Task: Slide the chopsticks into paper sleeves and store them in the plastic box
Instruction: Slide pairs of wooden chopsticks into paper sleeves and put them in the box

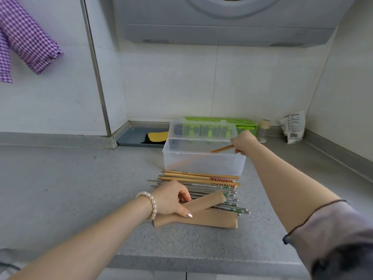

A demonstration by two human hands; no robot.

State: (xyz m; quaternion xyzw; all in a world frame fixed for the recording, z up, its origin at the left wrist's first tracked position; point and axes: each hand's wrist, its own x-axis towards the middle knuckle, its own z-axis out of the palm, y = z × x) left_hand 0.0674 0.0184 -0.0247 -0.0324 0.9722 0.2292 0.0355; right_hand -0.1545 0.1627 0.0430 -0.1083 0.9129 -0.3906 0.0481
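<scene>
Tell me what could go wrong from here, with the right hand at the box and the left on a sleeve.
The right hand angles wooden chopsticks into the plastic box apparently unsleeved, so that pair may skip its sleeve. The left hand lifts a paper sleeve lying across the loose chopsticks; dragging it could scatter them.

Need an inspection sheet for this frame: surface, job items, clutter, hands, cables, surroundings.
Surface: grey speckled countertop, a few dark specks.
Job's things: clear plastic box, lid open; loose wooden and metal chopsticks in front of it; brown paper sleeves nearest the edge.
Clutter: green rack, small jar, white packet, grey tray with yellow-black cloth.
Grippers: left hand pinches one sleeve; right hand holds wooden chopsticks angled into the box.
Cables: nothing seen.
Surroundings: white tiled wall, range hood, purple checked cloth.
</scene>
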